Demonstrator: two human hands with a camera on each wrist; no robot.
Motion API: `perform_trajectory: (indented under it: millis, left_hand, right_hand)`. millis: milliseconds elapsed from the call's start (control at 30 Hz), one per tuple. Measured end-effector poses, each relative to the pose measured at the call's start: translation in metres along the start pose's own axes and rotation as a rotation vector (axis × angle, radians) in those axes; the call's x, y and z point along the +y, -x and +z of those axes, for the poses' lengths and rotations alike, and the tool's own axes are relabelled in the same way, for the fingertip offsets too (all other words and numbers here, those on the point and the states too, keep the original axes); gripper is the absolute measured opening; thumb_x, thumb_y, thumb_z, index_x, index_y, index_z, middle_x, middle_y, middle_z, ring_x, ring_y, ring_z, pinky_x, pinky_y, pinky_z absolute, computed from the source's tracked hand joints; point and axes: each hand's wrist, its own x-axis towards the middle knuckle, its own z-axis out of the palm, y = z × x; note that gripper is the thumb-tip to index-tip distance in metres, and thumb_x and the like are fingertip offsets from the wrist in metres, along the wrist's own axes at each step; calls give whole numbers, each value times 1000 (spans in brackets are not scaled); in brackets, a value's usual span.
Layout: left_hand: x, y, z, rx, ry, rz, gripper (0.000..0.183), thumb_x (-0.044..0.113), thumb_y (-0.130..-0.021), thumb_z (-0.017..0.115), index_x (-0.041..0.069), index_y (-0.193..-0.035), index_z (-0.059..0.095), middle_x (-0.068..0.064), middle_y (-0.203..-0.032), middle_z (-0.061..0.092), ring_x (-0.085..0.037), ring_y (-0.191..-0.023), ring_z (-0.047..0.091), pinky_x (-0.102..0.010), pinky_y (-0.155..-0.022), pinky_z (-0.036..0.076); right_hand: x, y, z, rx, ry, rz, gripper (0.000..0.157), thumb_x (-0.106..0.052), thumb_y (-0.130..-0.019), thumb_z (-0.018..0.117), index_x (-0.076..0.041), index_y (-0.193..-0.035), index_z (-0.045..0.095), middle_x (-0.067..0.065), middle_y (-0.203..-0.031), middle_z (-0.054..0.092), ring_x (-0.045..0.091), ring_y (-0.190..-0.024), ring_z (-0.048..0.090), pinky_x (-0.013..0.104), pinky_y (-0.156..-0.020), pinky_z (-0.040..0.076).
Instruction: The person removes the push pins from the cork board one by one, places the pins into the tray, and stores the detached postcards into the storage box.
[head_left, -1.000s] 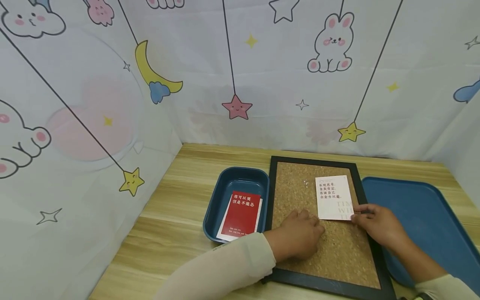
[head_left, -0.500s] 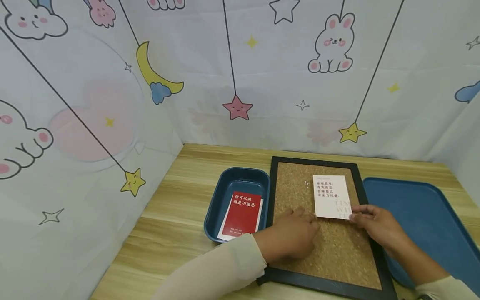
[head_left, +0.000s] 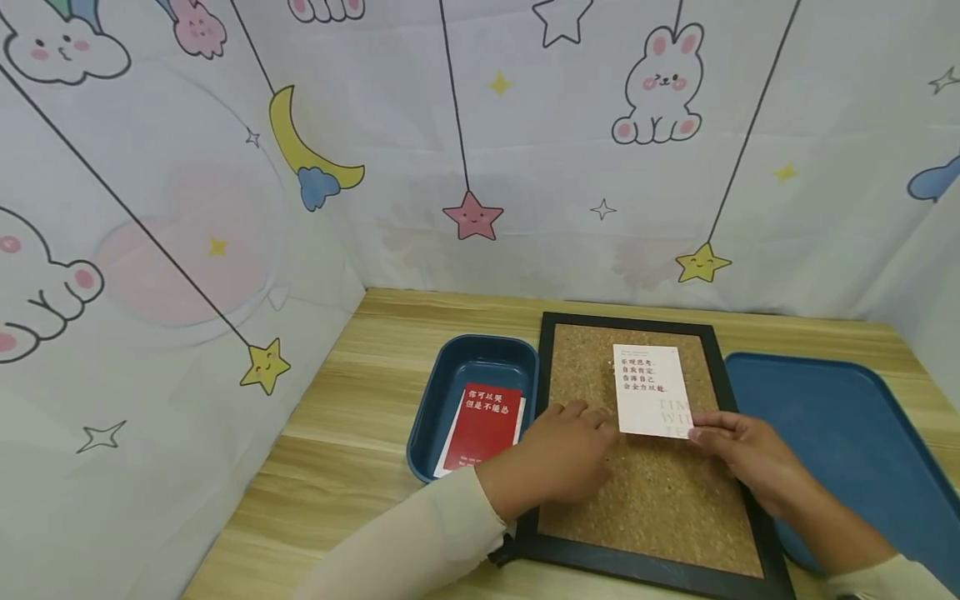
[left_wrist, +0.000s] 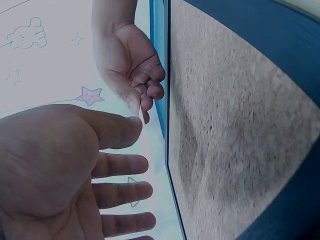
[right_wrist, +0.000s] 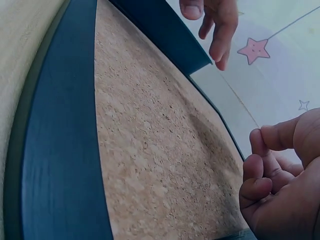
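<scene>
My right hand (head_left: 757, 458) pinches a white card (head_left: 651, 387) by its lower right corner, thumb against fingers. Dark red Chinese characters and pale grey letters are printed on the card, which is held over a black-framed cork board (head_left: 660, 521). Seen edge-on in the right wrist view, the card (right_wrist: 241, 101) is a thin line running from the pinch of my right hand (right_wrist: 282, 170). Beside the card's lower left edge is my left hand (head_left: 558, 454), over the board. Its fingers (left_wrist: 125, 192) are straight and spread in the left wrist view, holding nothing.
Left of the board stands a blue tray (head_left: 422, 408) with a red card (head_left: 483, 425) and white card edges beneath it. A larger blue tray (head_left: 847, 442) lies to the right, close along the frame. Behind the wooden table (head_left: 315, 467) hangs a printed cloth (head_left: 555, 167).
The white card has shifted left and slightly up over the cork board, carried by my right hand. My left hand has moved left and a little upward, staying beside the card.
</scene>
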Motion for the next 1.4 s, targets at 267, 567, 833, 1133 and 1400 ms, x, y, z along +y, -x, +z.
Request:
perform_trajectory:
  millis: [267, 567, 833, 1133, 1400]
  left_hand:
    - [-13, 8, 0, 47, 49, -40, 49, 47, -97, 65, 25, -141, 60, 2, -149, 52, -22, -140, 44, -42, -111, 39]
    - [-23, 16, -6, 113, 65, -56, 44, 44, -98, 66, 24, -137, 63, 1, -146, 56, -21, -137, 47, -42, -108, 42]
    - [-30, 22, -6, 134, 94, -67, 44, 41, -100, 63, 22, -139, 62, -2, -146, 56, -23, -136, 48, -45, -109, 42]
    - [-39, 30, -4, 135, 103, -97, 46, 39, -100, 64, 19, -141, 61, -5, -148, 55, -25, -138, 47, -48, -112, 39]
    - [-48, 39, -6, 168, 113, -103, 47, 39, -100, 65, 17, -141, 62, -7, -148, 55, -27, -137, 49, -50, -110, 42]
  right_hand:
    - [-2, 3, 2, -19, -6, -2, 55, -30, -103, 63, 7, -142, 47, 5, -116, 69, 20, -99, 59, 39, -74, 53]
    - [2, 3, 8, -40, -51, -20, 45, -24, -102, 65, 5, -133, 52, 2, -102, 68, 17, -88, 60, 35, -66, 48]
    - [0, 6, 14, -86, -89, -40, 40, -21, -103, 63, 7, -130, 53, 4, -97, 68, 16, -79, 57, 32, -63, 46]
    - [-3, 7, 21, -133, -134, -38, 38, -19, -103, 62, 8, -128, 52, 7, -95, 65, 14, -70, 50, 30, -61, 45]
    - [-5, 7, 27, -139, -170, -62, 34, -16, -101, 64, 7, -124, 54, 6, -94, 67, 13, -74, 54, 27, -58, 43]
